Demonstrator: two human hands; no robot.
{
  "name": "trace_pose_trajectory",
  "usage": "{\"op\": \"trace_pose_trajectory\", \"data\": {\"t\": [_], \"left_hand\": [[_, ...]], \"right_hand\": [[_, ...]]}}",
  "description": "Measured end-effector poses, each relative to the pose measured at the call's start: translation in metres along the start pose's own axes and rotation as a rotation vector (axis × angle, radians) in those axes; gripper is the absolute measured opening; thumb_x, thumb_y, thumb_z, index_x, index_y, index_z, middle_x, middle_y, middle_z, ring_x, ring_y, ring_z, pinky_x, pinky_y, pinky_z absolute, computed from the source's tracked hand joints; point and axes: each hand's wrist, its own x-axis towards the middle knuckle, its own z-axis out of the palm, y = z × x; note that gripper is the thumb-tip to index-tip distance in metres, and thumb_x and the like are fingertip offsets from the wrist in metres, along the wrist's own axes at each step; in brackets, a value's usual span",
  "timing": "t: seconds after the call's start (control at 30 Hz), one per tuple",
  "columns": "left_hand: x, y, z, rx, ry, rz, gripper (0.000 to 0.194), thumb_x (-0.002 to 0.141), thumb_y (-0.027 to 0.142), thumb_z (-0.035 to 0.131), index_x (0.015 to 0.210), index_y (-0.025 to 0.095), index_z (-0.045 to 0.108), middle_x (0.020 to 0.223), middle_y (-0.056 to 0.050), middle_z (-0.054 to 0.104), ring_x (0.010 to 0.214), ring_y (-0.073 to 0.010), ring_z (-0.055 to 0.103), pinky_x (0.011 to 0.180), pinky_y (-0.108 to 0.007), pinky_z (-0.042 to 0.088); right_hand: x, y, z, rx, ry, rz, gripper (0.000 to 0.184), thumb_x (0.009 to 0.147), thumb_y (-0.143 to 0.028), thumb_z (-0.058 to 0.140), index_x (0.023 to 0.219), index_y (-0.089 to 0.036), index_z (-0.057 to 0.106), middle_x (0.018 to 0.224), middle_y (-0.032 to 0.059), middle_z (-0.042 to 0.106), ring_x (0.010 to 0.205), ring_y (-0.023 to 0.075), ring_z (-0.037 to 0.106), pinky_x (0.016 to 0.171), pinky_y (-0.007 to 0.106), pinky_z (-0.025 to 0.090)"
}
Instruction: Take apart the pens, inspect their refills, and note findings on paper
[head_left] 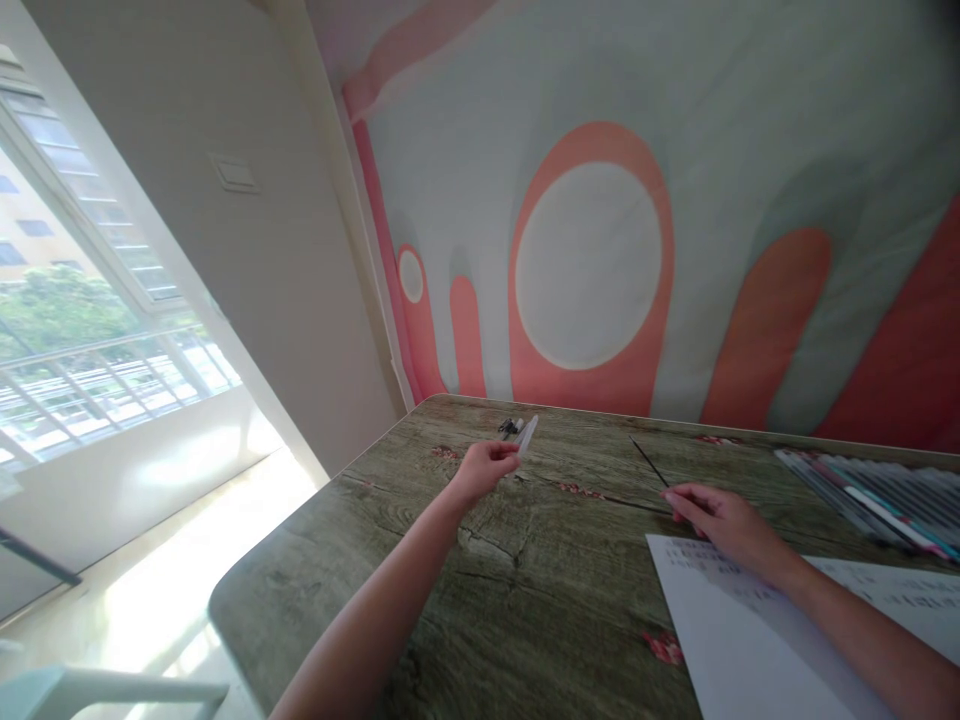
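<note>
Over the far left part of the table, my left hand (486, 468) pinches a clear, whitish pen barrel (528, 437), tilted up to the right. Just behind it a few small black and white parts (511, 427) lie on the tabletop; their exact kind is too small to tell. My right hand (709, 512) is closed on a thin dark pen refill (648, 461), which slants up and left from the fingertips. Below the right wrist lie white paper sheets (757, 635) with rows of printed or written marks.
Many clear pens (885, 505), some with coloured parts, lie side by side at the right. The wood-patterned table (465, 620) reaches a wall with a pink and grey covering (589, 390). A pale chair (112, 690) stands at lower left, near a bright window (82, 200).
</note>
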Motion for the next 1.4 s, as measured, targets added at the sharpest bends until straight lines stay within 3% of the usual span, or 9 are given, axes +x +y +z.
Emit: {"op": "trace_pose_trajectory", "data": {"t": [0.1, 0.2, 0.27, 0.37, 0.53, 0.87, 1.07, 1.27, 1.4], "left_hand": [[0.003, 0.009, 0.051, -0.378, -0.131, -0.101, 0.027, 0.062, 0.025, 0.062, 0.085, 0.012, 0.065, 0.065, 0.0, 0.059, 0.052, -0.0053, 0.047, 0.053, -0.018, 0.038], [0.01, 0.011, 0.101, -0.698, -0.184, -0.226, 0.021, 0.06, 0.02, 0.065, 0.079, 0.01, 0.065, 0.058, 0.001, 0.056, 0.047, -0.0047, 0.047, 0.051, -0.018, 0.04], [0.019, 0.011, 0.126, -0.925, -0.148, -0.287, 0.019, 0.058, 0.017, 0.068, 0.074, 0.008, 0.063, 0.054, 0.0, 0.054, 0.044, -0.0055, 0.047, 0.047, -0.019, 0.04], [0.034, 0.009, 0.145, -1.049, -0.083, -0.285, 0.016, 0.063, 0.018, 0.066, 0.073, 0.008, 0.059, 0.055, 0.0, 0.054, 0.046, -0.0045, 0.049, 0.047, -0.016, 0.041], [0.047, -0.002, 0.149, -1.145, -0.002, -0.265, 0.012, 0.067, 0.016, 0.063, 0.07, 0.01, 0.053, 0.065, -0.002, 0.057, 0.057, -0.0054, 0.055, 0.056, -0.015, 0.045], [0.05, -0.011, 0.146, -1.201, 0.156, -0.223, 0.013, 0.067, 0.013, 0.061, 0.066, 0.013, 0.048, 0.062, 0.0, 0.055, 0.058, -0.0047, 0.054, 0.058, -0.015, 0.044], [0.048, -0.011, 0.148, -1.165, 0.116, -0.191, 0.013, 0.065, 0.014, 0.062, 0.067, 0.012, 0.05, 0.063, 0.0, 0.055, 0.058, -0.0052, 0.054, 0.056, -0.015, 0.044], [0.045, -0.01, 0.15, -1.083, 0.062, -0.173, 0.017, 0.063, 0.017, 0.064, 0.076, 0.012, 0.053, 0.064, 0.0, 0.055, 0.055, -0.0041, 0.052, 0.055, -0.015, 0.043], [0.045, -0.01, 0.15, -1.059, 0.063, -0.154, 0.018, 0.064, 0.018, 0.064, 0.077, 0.013, 0.053, 0.064, 0.001, 0.054, 0.055, -0.0035, 0.052, 0.055, -0.014, 0.042]], "right_hand": [[0.0, 0.002, 0.0, -0.033, 0.004, -0.02, 0.041, 0.075, -0.051, 0.046, 0.094, -0.017, 0.061, 0.07, 0.0031, 0.063, 0.049, 0.0118, 0.046, 0.046, 0.024, 0.036], [0.0, 0.001, -0.001, -0.061, 0.007, -0.06, 0.04, 0.075, -0.049, 0.046, 0.094, -0.018, 0.061, 0.076, 0.0043, 0.064, 0.052, 0.0129, 0.048, 0.048, 0.025, 0.038], [0.0, 0.0, -0.002, -0.064, 0.015, -0.086, 0.038, 0.075, -0.048, 0.047, 0.094, -0.018, 0.062, 0.081, 0.005, 0.064, 0.056, 0.0143, 0.051, 0.05, 0.026, 0.04], [-0.001, -0.004, -0.002, -0.043, 0.009, -0.093, 0.039, 0.074, -0.048, 0.049, 0.094, -0.018, 0.063, 0.083, 0.0058, 0.065, 0.064, 0.0177, 0.056, 0.054, 0.027, 0.043], [-0.003, -0.013, -0.002, -0.021, -0.06, -0.083, 0.04, 0.072, -0.047, 0.052, 0.095, -0.017, 0.065, 0.084, 0.0064, 0.067, 0.071, 0.0197, 0.058, 0.062, 0.029, 0.044], [-0.006, -0.017, -0.005, -0.049, -0.051, -0.079, 0.039, 0.073, -0.046, 0.05, 0.095, -0.017, 0.065, 0.069, 0.002, 0.065, 0.054, 0.0125, 0.049, 0.05, 0.024, 0.036], [-0.005, -0.017, -0.005, -0.095, -0.07, -0.083, 0.04, 0.073, -0.047, 0.049, 0.094, -0.017, 0.066, 0.061, 0.0015, 0.062, 0.052, 0.0136, 0.049, 0.048, 0.024, 0.036], [-0.004, -0.017, -0.006, -0.028, -0.046, -0.108, 0.035, 0.073, -0.045, 0.052, 0.094, -0.02, 0.067, 0.09, 0.0054, 0.068, 0.081, 0.022, 0.059, 0.072, 0.033, 0.045], [-0.004, -0.015, -0.006, -0.024, -0.002, -0.121, 0.036, 0.072, -0.046, 0.052, 0.092, -0.02, 0.067, 0.09, 0.0056, 0.067, 0.082, 0.0225, 0.06, 0.073, 0.033, 0.045]]}}
